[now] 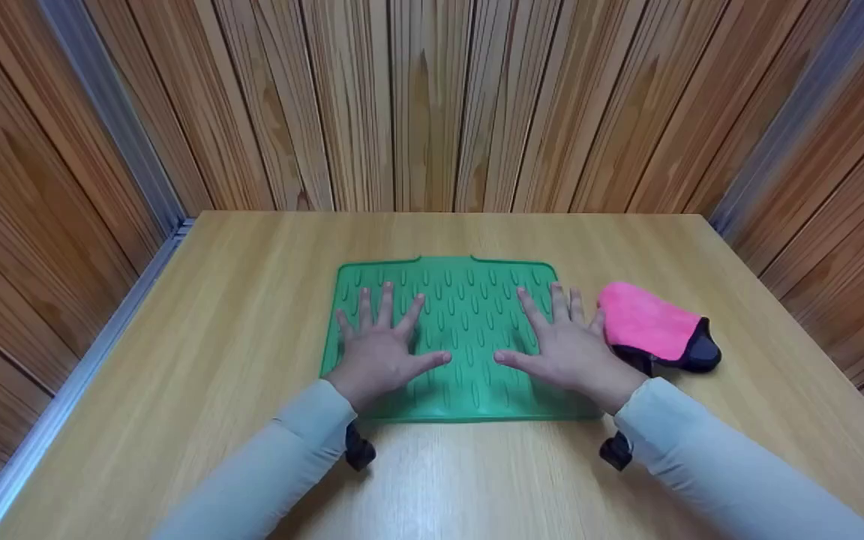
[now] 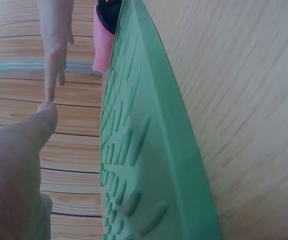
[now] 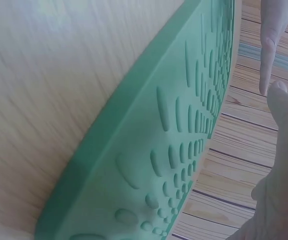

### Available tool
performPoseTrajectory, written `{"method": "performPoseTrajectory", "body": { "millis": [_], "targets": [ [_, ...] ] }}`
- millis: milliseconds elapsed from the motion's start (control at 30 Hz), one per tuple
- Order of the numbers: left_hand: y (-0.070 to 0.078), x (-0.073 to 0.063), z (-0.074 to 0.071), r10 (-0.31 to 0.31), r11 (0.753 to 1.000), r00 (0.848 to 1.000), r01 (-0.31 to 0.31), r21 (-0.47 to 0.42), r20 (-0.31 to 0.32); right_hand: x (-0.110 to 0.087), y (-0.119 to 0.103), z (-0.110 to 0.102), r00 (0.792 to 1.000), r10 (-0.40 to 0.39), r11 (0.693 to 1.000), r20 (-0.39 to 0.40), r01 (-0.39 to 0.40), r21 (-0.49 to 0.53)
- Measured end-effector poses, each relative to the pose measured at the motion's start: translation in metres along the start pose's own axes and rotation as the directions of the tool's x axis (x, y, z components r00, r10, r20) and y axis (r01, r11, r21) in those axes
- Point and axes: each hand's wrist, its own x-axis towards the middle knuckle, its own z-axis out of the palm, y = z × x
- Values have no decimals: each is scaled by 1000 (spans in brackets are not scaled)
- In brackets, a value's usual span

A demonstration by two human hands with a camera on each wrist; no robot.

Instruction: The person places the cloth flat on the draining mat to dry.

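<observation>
A green mat (image 1: pixel 469 390) with raised oval bumps and a low rim lies flat on the table. Over its left part my left hand (image 1: pixel 381 352) is held palm down with fingers spread. My right hand (image 1: pixel 571 352) is spread the same way over the right part, its thumb pointing at the other. Both wrist views show a gap between the hands and the mat, and neither hand holds anything. Just right of my right hand sits a pink cloth item (image 1: pixel 653 322) with dark edging, perhaps a folded cloth or mitt; its exact kind is unclear.
The wooden table (image 1: pixel 222 315) extends around the mat on every side. Wood-plank walls (image 1: pixel 432 105) enclose it at the back, left and right, with a metal strip (image 1: pixel 94 375) along the left edge.
</observation>
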Motion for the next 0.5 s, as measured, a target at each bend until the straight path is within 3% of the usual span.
{"method": "performPoseTrajectory", "body": {
  "millis": [300, 500],
  "targets": [
    [-6, -2, -3, 11, 1000, 1000, -11, -23, -19, 1, 2, -5, 1000, 5, 1000, -6, -5, 30],
    [-20, -7, -10, -28, 999, 1000, 28, -34, -2, 2, 13, -19, 996, -1, 1000, -84, 3, 31]
  ]
}}
